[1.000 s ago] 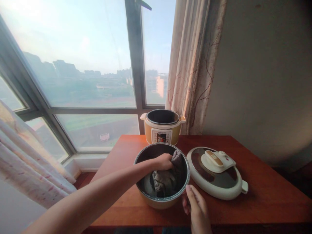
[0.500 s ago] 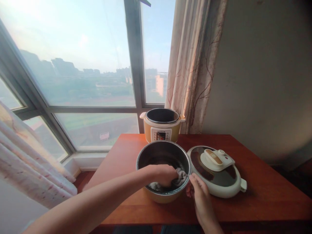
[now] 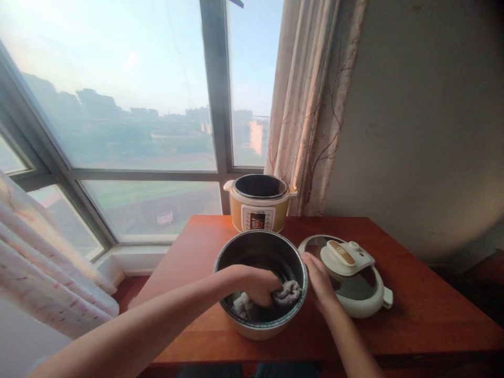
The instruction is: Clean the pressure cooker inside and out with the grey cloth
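Note:
A dark-lined inner pot [image 3: 256, 251] with a tan outside is on the table in front of me, tilted slightly towards me. Inside it, my left hand [image 3: 260, 286] is closed on a grey cloth [image 3: 288, 293], which bunches against the right inner wall. A paler part of the cloth shows below the wrist, near the pot's front wall. My right hand [image 3: 318, 278] grips the pot from the right side, its thumb up by the rim; the other fingers are mostly hidden behind the wall.
The cooker body [image 3: 258, 210], with a front control panel, stands at the back of the reddish wooden table [image 3: 173, 294]. To the right lies the round lid [image 3: 346, 278] with its handle up. A window [image 3: 149, 131] and curtains [image 3: 307, 105] are behind.
My right hand has moved from the pot's front right up along its right side. The pot has turned and tipped a little towards me, and the cloth bundle sits lower inside.

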The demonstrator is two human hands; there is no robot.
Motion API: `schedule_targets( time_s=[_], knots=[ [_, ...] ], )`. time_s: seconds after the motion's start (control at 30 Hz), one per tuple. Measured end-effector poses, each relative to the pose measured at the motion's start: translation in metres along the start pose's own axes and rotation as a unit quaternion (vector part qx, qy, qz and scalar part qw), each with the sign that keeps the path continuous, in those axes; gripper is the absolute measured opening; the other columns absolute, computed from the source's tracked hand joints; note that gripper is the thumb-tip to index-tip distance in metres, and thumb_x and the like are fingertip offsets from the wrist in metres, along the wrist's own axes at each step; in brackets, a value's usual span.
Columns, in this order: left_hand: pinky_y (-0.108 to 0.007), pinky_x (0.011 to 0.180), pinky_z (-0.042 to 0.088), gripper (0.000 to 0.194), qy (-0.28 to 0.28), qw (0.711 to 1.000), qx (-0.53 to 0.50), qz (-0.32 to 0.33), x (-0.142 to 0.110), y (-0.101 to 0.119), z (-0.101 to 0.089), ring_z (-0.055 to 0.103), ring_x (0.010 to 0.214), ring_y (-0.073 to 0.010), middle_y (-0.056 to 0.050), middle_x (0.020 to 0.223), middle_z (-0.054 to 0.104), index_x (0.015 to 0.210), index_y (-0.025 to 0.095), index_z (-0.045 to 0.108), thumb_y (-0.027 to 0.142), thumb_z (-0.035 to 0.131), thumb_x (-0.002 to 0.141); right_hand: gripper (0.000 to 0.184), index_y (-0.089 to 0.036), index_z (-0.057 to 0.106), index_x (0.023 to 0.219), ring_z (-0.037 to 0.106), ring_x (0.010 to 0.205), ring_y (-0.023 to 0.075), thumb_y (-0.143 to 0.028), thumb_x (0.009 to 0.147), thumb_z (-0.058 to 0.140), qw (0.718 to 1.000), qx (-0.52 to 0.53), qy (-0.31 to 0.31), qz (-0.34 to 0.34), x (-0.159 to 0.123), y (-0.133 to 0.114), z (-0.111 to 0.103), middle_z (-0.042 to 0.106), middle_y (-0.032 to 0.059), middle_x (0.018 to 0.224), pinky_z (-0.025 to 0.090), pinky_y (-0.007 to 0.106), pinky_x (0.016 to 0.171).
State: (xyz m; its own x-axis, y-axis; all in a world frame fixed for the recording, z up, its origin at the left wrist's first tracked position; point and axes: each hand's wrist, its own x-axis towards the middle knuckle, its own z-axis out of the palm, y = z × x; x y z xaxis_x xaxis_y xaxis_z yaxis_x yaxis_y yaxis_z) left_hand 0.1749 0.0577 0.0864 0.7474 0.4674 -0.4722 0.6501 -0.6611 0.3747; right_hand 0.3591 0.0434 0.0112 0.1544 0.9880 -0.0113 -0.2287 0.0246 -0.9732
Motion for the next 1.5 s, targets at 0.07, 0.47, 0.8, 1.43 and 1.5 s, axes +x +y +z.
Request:
schedule_targets(
  time_s=[0.07,0.47,0.8,1.43,1.5],
  knots=[
    [-0.031,0.067,0.051,0.026,0.003,1.0,0.015,0.001,0.0,0.001,0.0,0.067,0.074,-0.023,-0.009,0.089,0.076,0.098,0.017,0.076,0.025,0.06,0.079,0.039,-0.024,0.045,0.065,0.038,0.057,0.0139,-0.053,0.078,0.068,1.0,0.0,-0.008,-0.005,0.0,0.0,0.0,0.045,-0.0061,0.06,0.032,0.026,0.053],
    [-0.026,0.074,0.05,0.027,0.136,0.981,-0.103,-0.088,0.004,-0.017,-0.014,0.068,0.088,-0.0227,-0.004,0.091,0.075,0.097,0.016,0.074,0.037,0.066,0.081,0.041,-0.023,0.051,0.069,0.042,0.065,0.0155,-0.059,0.081,0.067,0.999,-0.013,-0.032,-0.017,0.002,0.005,-0.007,0.049,-0.0049,0.065,0.036,0.026,0.062],
    [-0.029,0.079,0.051,0.027,0.173,0.967,-0.141,-0.121,0.005,-0.035,-0.015,0.069,0.093,-0.0255,-0.004,0.094,0.076,0.097,0.017,0.075,0.035,0.064,0.08,0.041,-0.022,0.06,0.076,0.047,0.069,0.0168,-0.062,0.083,0.065,0.998,-0.022,-0.043,-0.029,0.005,0.012,-0.011,0.055,-0.0028,0.07,0.038,0.027,0.065],
    [-0.031,0.078,0.053,0.031,0.192,0.962,-0.065,-0.184,0.015,-0.028,-0.018,0.072,0.098,-0.0289,-0.012,0.105,0.077,0.103,0.016,0.075,0.03,0.058,0.08,0.044,-0.021,0.063,0.074,0.05,0.068,0.0173,-0.065,0.082,0.065,0.997,-0.045,0.003,-0.059,-0.004,0.007,-0.003,0.059,-0.0012,0.069,0.04,0.027,0.065],
    [-0.032,0.078,0.054,0.033,0.183,0.969,-0.034,-0.164,0.023,-0.017,-0.017,0.072,0.098,-0.0297,-0.014,0.107,0.076,0.105,0.015,0.074,0.029,0.058,0.081,0.044,-0.021,0.063,0.073,0.05,0.068,0.0175,-0.065,0.081,0.065,0.997,-0.046,0.012,-0.061,-0.003,0.009,-0.003,0.058,-0.0009,0.069,0.04,0.028,0.065]
  ],
)
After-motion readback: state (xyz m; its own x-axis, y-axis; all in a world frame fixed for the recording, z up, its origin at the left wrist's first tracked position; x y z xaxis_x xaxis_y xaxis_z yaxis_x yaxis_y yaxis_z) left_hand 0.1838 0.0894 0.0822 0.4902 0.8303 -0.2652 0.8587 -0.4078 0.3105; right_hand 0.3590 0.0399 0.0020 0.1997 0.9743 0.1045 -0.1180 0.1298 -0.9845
